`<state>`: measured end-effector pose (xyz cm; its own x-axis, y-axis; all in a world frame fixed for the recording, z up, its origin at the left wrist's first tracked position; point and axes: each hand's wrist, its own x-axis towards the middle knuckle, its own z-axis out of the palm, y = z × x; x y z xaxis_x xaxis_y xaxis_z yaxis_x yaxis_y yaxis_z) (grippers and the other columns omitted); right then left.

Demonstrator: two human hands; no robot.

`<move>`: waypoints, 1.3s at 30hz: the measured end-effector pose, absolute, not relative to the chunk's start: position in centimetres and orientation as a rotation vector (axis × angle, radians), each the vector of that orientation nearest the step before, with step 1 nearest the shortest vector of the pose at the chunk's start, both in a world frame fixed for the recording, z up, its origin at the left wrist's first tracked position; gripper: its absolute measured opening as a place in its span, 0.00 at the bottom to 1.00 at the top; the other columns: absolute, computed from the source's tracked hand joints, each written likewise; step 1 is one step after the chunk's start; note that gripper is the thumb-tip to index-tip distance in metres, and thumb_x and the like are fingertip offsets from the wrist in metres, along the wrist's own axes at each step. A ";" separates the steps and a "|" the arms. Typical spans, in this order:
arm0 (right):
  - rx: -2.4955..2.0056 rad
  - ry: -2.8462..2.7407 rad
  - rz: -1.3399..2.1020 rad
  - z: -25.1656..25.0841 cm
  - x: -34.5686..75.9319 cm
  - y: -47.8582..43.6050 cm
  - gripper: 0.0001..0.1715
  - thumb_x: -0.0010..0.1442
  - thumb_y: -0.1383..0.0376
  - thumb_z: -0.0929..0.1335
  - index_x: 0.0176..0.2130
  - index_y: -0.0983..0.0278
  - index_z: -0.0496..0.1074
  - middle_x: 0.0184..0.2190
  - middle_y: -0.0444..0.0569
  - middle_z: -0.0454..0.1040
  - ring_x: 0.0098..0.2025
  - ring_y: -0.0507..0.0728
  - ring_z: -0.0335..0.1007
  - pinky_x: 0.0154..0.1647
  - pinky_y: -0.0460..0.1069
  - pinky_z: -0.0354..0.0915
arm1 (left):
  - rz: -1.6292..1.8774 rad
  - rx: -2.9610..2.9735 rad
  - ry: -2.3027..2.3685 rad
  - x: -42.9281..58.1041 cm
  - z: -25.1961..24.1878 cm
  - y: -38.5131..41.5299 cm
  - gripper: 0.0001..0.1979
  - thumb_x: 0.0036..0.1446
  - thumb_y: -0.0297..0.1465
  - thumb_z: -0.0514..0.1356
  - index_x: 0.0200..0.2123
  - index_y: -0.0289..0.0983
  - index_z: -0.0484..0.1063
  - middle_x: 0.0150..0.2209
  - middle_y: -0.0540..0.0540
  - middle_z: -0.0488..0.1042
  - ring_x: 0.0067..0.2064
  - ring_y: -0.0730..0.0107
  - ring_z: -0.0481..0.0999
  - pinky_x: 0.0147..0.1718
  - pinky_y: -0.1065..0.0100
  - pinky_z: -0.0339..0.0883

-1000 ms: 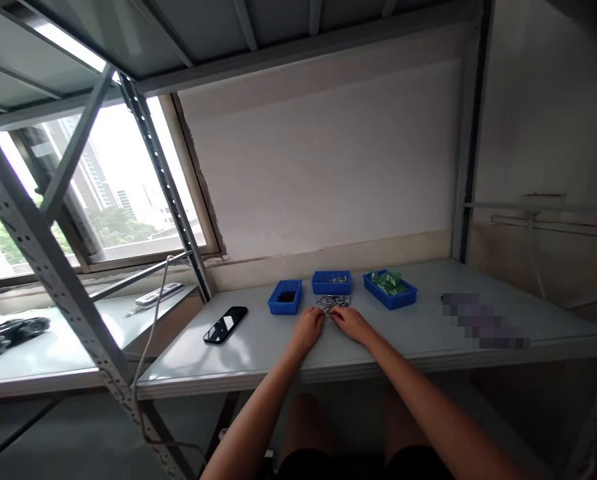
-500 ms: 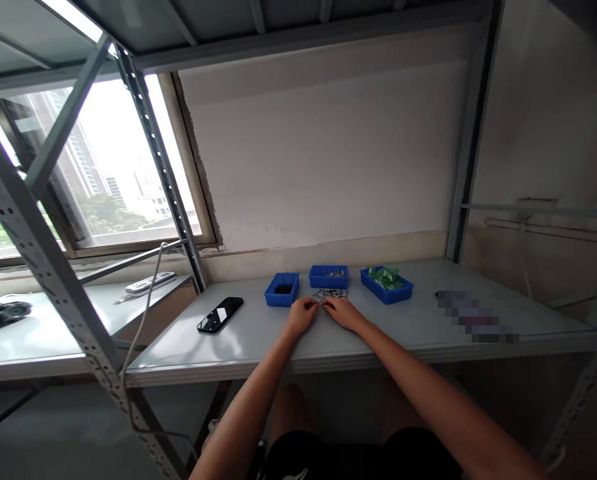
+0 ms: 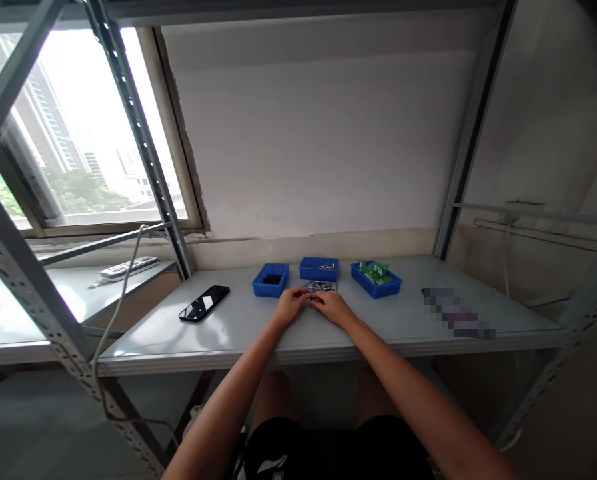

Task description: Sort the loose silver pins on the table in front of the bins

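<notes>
My left hand (image 3: 291, 304) and my right hand (image 3: 332, 308) meet fingertip to fingertip over the grey tabletop. Both are pinched closed, and whatever sits between the fingers is too small to make out. Just beyond the fingertips lies a pile of small metal pieces (image 3: 321, 286), partly covered by the hands. Behind it is a blue tray (image 3: 319, 272) with a few slim metal pieces inside. A second blue tray (image 3: 271, 292), holding small black parts (image 3: 272, 279), stands to the left. At the right, a third blue tray (image 3: 385, 291) contains green-and-white packets (image 3: 375, 271).
A black phone (image 3: 204, 304) lies on the left of the tabletop (image 3: 258, 340). A blurred-out object (image 3: 458, 313) lies at the right. Metal shelf posts (image 3: 141, 140) frame the table. A power strip (image 3: 129, 268) and a hanging cable (image 3: 121, 313) are at the left.
The camera view has tilted down and shifted slightly right, so the scene sits differently in frame. My hands stay together by the metal pile, their fingertips now closer to each other.
</notes>
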<state>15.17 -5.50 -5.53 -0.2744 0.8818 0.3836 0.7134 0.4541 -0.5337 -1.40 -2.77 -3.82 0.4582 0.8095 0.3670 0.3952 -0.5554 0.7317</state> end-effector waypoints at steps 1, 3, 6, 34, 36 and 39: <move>-1.327 -2.051 0.355 -5.5 15.3 -5.7 0.17 0.62 0.61 0.64 0.49 0.65 0.65 0.48 0.52 0.67 0.44 0.56 0.68 0.43 0.56 0.67 | 0.985 2.134 1.008 -1.4 -3.9 -2.7 0.15 0.60 0.34 0.55 0.49 0.33 0.65 0.47 0.42 0.68 0.44 0.63 0.72 0.42 0.57 0.69; -1.340 -2.004 0.392 -5.5 15.9 -6.1 0.17 0.62 0.61 0.64 0.49 0.65 0.65 0.48 0.52 0.67 0.44 0.56 0.68 0.43 0.56 0.67 | 1.016 2.104 1.025 -1.2 -4.0 -2.7 0.15 0.60 0.34 0.55 0.49 0.33 0.65 0.47 0.42 0.68 0.44 0.64 0.72 0.41 0.58 0.69; -1.370 -1.906 0.462 -5.7 16.9 -6.3 0.16 0.62 0.61 0.63 0.49 0.64 0.66 0.48 0.51 0.67 0.44 0.56 0.68 0.44 0.55 0.67 | 1.087 2.101 1.070 -1.0 -4.1 -3.0 0.14 0.60 0.34 0.55 0.47 0.33 0.66 0.45 0.42 0.70 0.43 0.64 0.72 0.41 0.58 0.69; -1.201 -1.968 0.572 -5.5 17.1 -9.3 0.11 0.57 0.61 0.63 0.34 0.62 0.73 0.29 0.46 0.74 0.31 0.54 0.67 0.32 0.48 0.59 | 0.957 2.148 0.938 -0.8 -4.1 -6.0 0.12 0.50 0.34 0.61 0.36 0.34 0.77 0.34 0.44 0.79 0.37 0.62 0.76 0.38 0.68 0.68; -1.196 -1.979 0.570 -5.5 17.0 -9.2 0.11 0.57 0.60 0.63 0.33 0.62 0.72 0.27 0.45 0.73 0.30 0.54 0.67 0.32 0.48 0.59 | 0.941 2.155 0.918 -0.7 -3.9 -6.1 0.10 0.50 0.33 0.61 0.35 0.35 0.77 0.34 0.45 0.79 0.37 0.63 0.76 0.38 0.67 0.68; -1.191 -1.970 0.570 -5.4 17.0 -9.2 0.11 0.57 0.60 0.63 0.32 0.62 0.72 0.26 0.44 0.73 0.30 0.54 0.66 0.32 0.48 0.59 | 0.953 2.166 0.919 -0.7 -3.7 -6.1 0.10 0.51 0.33 0.59 0.35 0.36 0.77 0.35 0.45 0.79 0.39 0.62 0.75 0.41 0.66 0.67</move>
<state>17.03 -9.16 -5.39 -0.2845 0.8839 0.3712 0.5493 0.4677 -0.6925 -0.65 -6.10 -3.75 0.5041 0.7762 0.3788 0.3502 -0.5846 0.7319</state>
